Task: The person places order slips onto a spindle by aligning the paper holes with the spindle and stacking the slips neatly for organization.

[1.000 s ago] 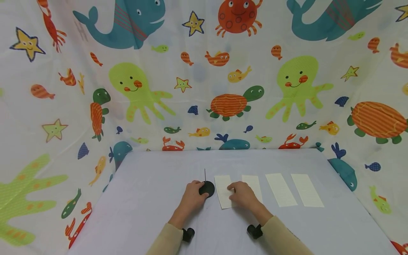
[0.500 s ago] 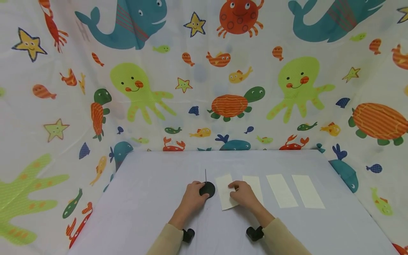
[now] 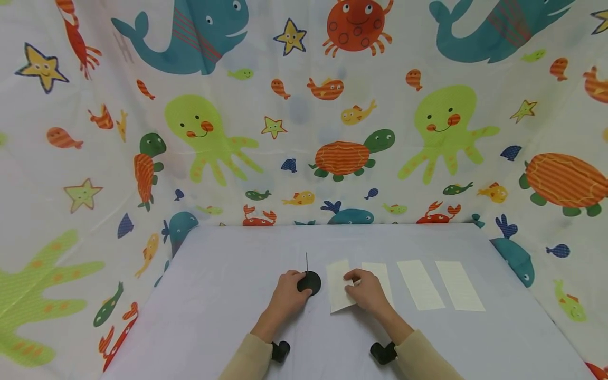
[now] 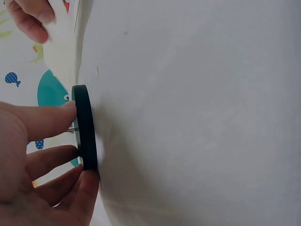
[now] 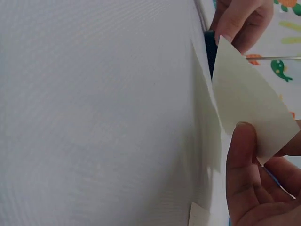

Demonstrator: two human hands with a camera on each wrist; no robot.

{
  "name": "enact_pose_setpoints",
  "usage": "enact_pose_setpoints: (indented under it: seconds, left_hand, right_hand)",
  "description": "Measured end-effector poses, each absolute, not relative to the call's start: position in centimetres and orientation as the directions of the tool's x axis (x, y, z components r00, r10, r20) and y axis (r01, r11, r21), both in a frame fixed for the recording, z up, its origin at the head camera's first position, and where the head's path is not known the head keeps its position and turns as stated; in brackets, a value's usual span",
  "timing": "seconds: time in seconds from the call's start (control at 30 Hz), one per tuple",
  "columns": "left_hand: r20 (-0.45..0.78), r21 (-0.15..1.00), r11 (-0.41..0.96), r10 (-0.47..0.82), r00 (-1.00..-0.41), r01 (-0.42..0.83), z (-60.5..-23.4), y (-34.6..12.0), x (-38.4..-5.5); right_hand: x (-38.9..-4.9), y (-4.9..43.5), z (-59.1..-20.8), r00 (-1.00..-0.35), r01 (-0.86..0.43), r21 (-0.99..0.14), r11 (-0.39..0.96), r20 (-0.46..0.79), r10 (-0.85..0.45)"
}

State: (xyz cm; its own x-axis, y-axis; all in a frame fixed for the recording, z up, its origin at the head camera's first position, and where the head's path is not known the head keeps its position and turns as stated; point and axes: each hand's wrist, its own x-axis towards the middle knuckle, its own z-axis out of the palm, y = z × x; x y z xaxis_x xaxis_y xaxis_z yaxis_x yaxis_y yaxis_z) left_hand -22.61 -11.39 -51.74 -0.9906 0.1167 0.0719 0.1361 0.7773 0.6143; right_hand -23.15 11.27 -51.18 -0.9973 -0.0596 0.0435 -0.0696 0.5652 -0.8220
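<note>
Four paper strips [image 3: 339, 289], one black disc [image 3: 310, 283], one rod [image 3: 306, 262]

We log a white tabletop [image 3: 218, 295], its far edge running straight across at 12 o'clock. Just off centre toward 11 o'clock we note a flat black disc [image 3: 309, 283], bearing a thin upright rod [image 3: 306, 261]. From there, toward 3 o'clock, we count three lying apart in a row: nearest pale slip [image 3: 382, 271], partly hidden; middle slip [image 3: 420, 285] and outermost slip [image 3: 459, 285], both slanting toward 11 o'clock.
</note>
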Motion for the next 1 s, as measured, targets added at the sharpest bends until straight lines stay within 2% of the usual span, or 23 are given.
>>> enact_pose_setpoints:
  seconds: [0.43,0.87,1.0]
  left_hand:
    - [0.079,0.661,0.740,0.093,-0.993,0.122,-51.3,-12.1,-22.9]
    - [0.076,0.651,0.747,0.113,-0.991,0.135,-51.6,-12.5,-22.9]
    - [0.108,0.652,0.741,0.121,-0.987,0.162,-51.3,-12.8,-22.8]
  right_hand:
    - [-22.6,11.6,-49.7,-0.998,-0.054,-0.901,0.431,0.062,0.003]
    - [-21.8,11.6,-47.9,-1.000,0.016,-0.954,0.299,-0.012,0.017]
    - [-21.6,11.4,-47.1,-1.000,0.008,-0.969,0.248,-0.007,0.005]
